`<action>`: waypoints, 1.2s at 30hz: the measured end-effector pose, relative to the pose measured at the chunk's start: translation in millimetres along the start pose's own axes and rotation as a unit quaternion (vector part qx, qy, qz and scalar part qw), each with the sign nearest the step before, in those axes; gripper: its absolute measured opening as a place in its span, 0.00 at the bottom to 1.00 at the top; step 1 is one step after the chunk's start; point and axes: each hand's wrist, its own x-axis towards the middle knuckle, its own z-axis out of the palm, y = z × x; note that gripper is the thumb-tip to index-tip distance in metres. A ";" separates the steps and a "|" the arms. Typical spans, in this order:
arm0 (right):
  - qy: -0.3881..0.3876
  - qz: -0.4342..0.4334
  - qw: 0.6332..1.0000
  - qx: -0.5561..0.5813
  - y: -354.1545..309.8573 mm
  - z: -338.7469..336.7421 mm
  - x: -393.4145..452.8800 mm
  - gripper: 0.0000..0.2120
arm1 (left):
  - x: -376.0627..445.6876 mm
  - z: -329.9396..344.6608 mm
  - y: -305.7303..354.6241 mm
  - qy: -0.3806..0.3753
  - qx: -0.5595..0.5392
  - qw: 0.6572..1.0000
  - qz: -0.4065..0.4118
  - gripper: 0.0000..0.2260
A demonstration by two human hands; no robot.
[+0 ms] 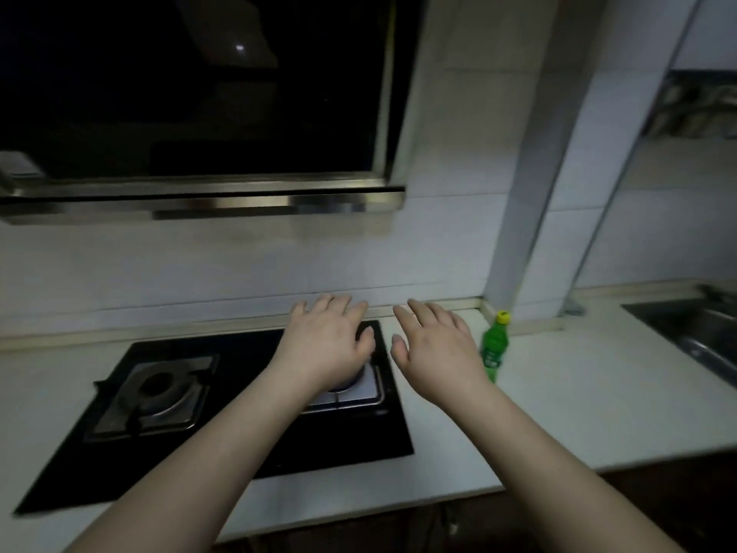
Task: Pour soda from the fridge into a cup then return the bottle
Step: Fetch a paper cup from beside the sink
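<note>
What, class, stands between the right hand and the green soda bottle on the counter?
Nothing visible. The right hand hovers open just left of the green soda bottle, which stands upright and capped on the white counter; no object sits between them.

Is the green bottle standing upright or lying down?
Upright: the green bottle stands on the white counter, yellow cap on top, beside the right hand.

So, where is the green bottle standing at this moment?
In the head view, the green bottle stands upright on the white counter, right of the right hand, between the stove and the sink.
</note>
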 end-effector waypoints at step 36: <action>0.010 0.367 0.924 -0.110 499.7 -108.1 -160.3 0.25 | 185.0 10.2 563.7 0.013 -0.157 0.885 0.438 0.24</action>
